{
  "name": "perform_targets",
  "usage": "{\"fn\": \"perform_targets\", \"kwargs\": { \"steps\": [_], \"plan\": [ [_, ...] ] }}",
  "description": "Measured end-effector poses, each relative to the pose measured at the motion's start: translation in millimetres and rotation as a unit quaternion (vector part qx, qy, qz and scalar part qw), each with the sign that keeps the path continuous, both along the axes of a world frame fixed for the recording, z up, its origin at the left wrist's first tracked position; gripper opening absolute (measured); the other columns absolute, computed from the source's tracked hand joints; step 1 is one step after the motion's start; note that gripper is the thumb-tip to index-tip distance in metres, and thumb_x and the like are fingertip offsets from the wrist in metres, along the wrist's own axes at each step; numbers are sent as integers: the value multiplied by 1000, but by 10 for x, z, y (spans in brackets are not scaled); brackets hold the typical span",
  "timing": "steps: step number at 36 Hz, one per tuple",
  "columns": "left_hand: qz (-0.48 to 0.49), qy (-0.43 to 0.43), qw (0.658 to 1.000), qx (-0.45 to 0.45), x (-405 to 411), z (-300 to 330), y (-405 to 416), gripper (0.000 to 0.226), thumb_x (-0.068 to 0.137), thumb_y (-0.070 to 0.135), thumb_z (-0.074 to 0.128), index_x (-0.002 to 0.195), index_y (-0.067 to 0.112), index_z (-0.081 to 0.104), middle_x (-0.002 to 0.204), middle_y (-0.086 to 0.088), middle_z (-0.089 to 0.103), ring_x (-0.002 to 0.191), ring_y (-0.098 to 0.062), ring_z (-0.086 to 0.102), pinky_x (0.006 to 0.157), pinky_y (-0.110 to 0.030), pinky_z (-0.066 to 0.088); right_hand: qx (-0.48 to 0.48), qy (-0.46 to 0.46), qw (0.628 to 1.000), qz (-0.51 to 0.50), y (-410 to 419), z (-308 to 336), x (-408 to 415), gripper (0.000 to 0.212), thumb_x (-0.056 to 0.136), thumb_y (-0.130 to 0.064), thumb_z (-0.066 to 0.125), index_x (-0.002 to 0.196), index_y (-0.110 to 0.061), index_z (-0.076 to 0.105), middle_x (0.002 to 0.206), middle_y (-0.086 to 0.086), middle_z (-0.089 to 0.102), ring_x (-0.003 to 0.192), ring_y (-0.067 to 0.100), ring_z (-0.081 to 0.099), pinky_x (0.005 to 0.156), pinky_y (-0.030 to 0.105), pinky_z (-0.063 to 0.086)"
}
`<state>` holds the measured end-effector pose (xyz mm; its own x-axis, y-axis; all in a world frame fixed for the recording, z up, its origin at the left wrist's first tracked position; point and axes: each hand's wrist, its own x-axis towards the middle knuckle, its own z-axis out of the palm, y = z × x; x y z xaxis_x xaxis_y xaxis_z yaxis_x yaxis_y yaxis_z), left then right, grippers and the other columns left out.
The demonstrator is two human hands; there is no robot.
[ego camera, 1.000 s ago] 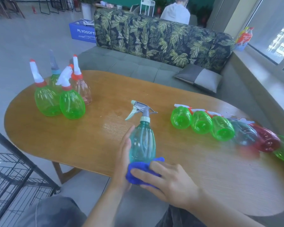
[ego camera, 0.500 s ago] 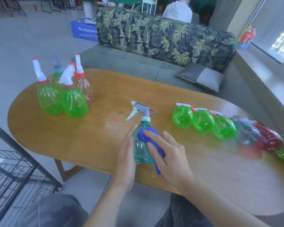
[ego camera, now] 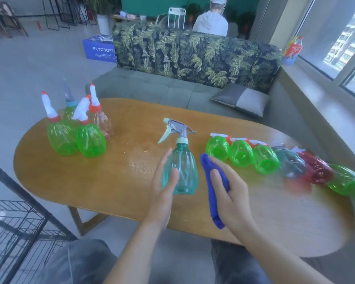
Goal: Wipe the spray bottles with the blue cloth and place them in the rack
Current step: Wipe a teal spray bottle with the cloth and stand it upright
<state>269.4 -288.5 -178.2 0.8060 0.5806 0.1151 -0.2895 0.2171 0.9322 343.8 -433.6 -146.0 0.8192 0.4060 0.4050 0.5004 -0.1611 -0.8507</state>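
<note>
Fingers of the left hand (ego camera: 162,185) curl round an upright teal spray bottle (ego camera: 180,171) standing mid-table (ego camera: 121,181); just right, apart from it, the right hand (ego camera: 232,193) grips the blue cloth (ego camera: 212,203). Wire rack (ego camera: 14,226) at far left.

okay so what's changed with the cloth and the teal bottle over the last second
The right hand, gripping the bunched blue cloth, wiped from the base of the upright teal plastic spray bottle up toward its neck, then drew away to the right; cloth and bottle are now apart. The left hand stayed on the bottle, steadying it at the same spot on the oval wooden table. The other bottles did not move.
</note>
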Motion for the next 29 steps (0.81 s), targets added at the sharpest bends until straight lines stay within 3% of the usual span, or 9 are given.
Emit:
{"fn": "perform_targets", "kwargs": {
  "steps": [2, 5, 9, 13, 15, 19, 21, 26, 29],
  "plan": [
    [-12, -4, 1000, 11, 10, 106, -32, 81, 82, 62, 86, 154, 48, 52, 159, 13, 55, 149, -20, 52, 121, -64, 42, 18, 92, 996, -14, 36, 66, 67, 27, 107, -45, 50, 128, -46, 68, 95, -21, 71, 91, 10, 65, 86, 37, 53],
    [-28, -7, 999, 31, 59, 282, -79, 88, 76, 41, 92, 154, 46, 52, 156, 10, 59, 145, -22, 56, 120, -62, 45, 42, 145, 988, -8, 76, 127, 68, 33, 101, -54, 49, 125, -44, 69, 78, -16, 65, 78, 17, 59, 79, 42, 46],
    [-53, -17, 998, 36, 137, 522, -125, 87, 77, 38, 90, 154, 50, 50, 154, 7, 61, 143, -23, 59, 117, -63, 47, 107, 168, 980, -10, 69, 312, -13, 28, 103, -49, 49, 122, -44, 70, 84, -16, 65, 79, 21, 59, 79, 42, 43],
    [-66, -34, 997, 33, 234, 708, -193, 84, 81, 42, 88, 154, 55, 48, 159, 6, 55, 147, -25, 54, 120, -65, 44, 137, 156, 978, -30, -11, 497, -42, 30, 104, -49, 49, 126, -41, 68, 95, -5, 69, 85, 24, 61, 81, 50, 49],
    [-70, -43, 996, 43, 280, 792, -255, 83, 83, 40, 88, 155, 51, 48, 157, 14, 57, 147, -18, 55, 119, -55, 47, 150, 154, 976, -43, -70, 568, -46, 32, 103, -51, 48, 127, -41, 67, 95, -2, 68, 85, 25, 60, 80, 53, 49],
    [-78, -57, 990, 103, 374, 996, -397, 71, 95, 37, 78, 158, 45, 45, 148, 41, 54, 142, 10, 49, 111, -20, 45, 170, 148, 972, -66, -215, 749, -10, 40, 98, -60, 49, 132, -43, 64, 101, -4, 63, 95, 26, 56, 83, 48, 43],
    [-86, -55, 987, 124, 403, 1108, -481, 64, 100, 44, 71, 158, 46, 44, 149, 44, 51, 143, 17, 43, 109, -13, 41, 176, 137, 972, -75, -292, 844, -1, 39, 100, -58, 48, 132, -43, 64, 101, -6, 63, 95, 25, 56, 82, 48, 42],
    [-122, -54, 979, 156, 474, 1267, -640, 61, 104, 46, 61, 162, 46, 40, 161, 34, 45, 150, 11, 39, 121, -25, 36, 196, 126, 966, -112, -457, 995, -62, 38, 102, -56, 48, 135, -45, 62, 110, 3, 69, 99, 26, 59, 86, 54, 45],
    [-135, -66, 974, 171, 471, 1351, -745, 57, 104, 46, 57, 160, 47, 43, 157, 39, 46, 147, 16, 38, 117, -18, 34, 196, 117, 964, -136, -570, 1073, -124, 38, 101, -57, 49, 134, -46, 63, 113, 6, 70, 103, 28, 61, 94, 65, 49]
  ]
}}
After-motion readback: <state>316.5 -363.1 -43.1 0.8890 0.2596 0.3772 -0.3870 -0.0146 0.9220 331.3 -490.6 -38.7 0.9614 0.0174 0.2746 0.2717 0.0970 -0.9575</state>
